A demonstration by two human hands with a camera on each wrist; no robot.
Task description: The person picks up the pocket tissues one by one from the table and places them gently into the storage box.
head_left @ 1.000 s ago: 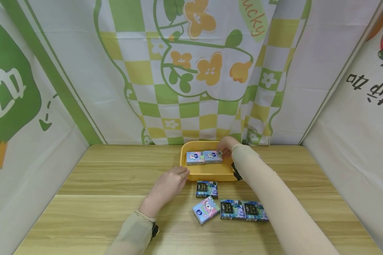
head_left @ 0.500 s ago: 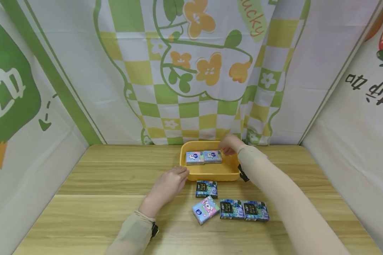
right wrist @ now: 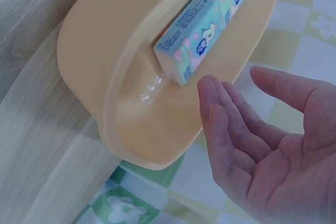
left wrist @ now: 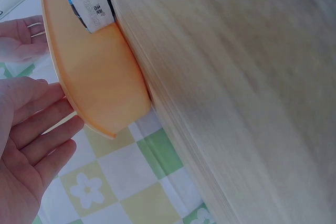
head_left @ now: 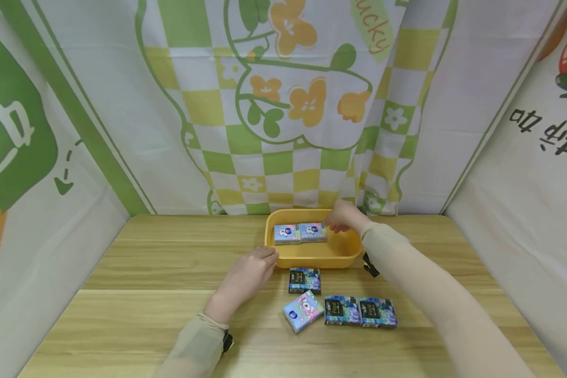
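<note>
The yellow bin [head_left: 318,262] stands at the back of the table. Two pastel cartoon tissue packs, a left one [head_left: 287,234] and a right one [head_left: 313,232], lie side by side in it along the far wall. My right hand [head_left: 344,216] is over the bin's right end, just right of these packs; in the right wrist view its loosely bent fingers [right wrist: 223,135] hold nothing. My left hand [head_left: 250,270] rests straight fingertips [left wrist: 63,153] at the bin's front left rim. In front of the bin lie a dark floral tissue pack [head_left: 304,281] and a tilted pastel tissue pack [head_left: 303,311].
Two more dark floral tissue packs, one [head_left: 342,310] and its neighbour [head_left: 377,313], lie side by side towards the right. A checked curtain [head_left: 293,163] hangs right behind the bin. Wood-grain tabletop [head_left: 160,294] stretches to the left, and printed cloth walls stand at both sides.
My right hand has drawn a little to the right, away from the right pastel pack in the bin, and its forearm has swung right. The left hand keeps its place.
</note>
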